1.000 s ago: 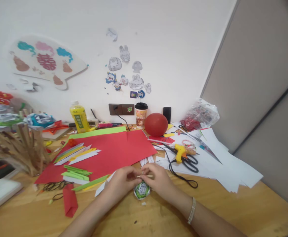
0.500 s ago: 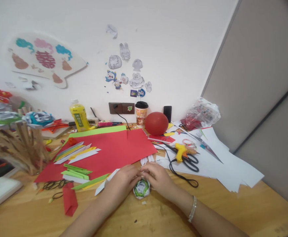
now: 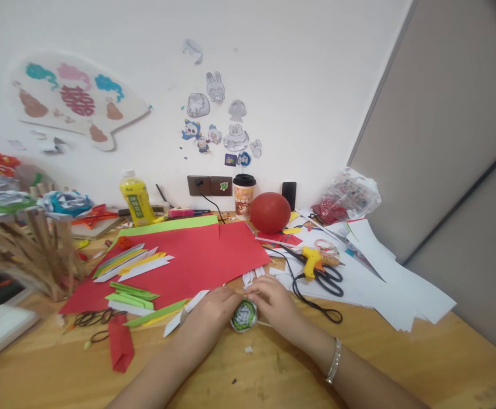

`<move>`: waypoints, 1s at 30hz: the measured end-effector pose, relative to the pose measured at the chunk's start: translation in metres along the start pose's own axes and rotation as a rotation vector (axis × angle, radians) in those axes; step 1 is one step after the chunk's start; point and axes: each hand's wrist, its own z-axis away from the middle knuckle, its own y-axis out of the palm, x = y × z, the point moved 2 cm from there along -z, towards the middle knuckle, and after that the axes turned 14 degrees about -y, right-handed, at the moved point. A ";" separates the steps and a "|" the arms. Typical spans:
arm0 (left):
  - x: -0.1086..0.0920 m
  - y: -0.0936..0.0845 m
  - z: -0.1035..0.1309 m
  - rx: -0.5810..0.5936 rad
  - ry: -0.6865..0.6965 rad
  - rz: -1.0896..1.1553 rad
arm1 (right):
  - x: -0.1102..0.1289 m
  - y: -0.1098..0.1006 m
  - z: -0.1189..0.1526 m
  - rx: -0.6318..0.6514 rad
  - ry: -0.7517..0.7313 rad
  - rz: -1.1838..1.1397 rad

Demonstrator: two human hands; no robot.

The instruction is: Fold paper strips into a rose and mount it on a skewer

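Between my hands is a small green and white paper rosette, made of folded strips wound in a ring. My left hand curls against its left and far side, fingers closed on it. From the right, my right hand pinches at its far edge, and the fingertips of both hands nearly meet there. A thin pale stick or strip shows under my right hand beside the rosette. The exact grip of the fingertips is partly hidden.
Folded paper strips and red sheets lie left. A yellow glue gun, black-handled scissors and white paper lie right. Behind stand a red balloon, a cup and a yellow bottle. Wooden sticks stand far left.
The rosette has shifted slightly up and away from me, and its face has turned a little. Both hands have moved slightly with it.
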 end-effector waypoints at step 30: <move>-0.006 0.003 0.000 -0.108 0.091 -0.166 | 0.002 0.006 0.001 -0.119 0.123 -0.013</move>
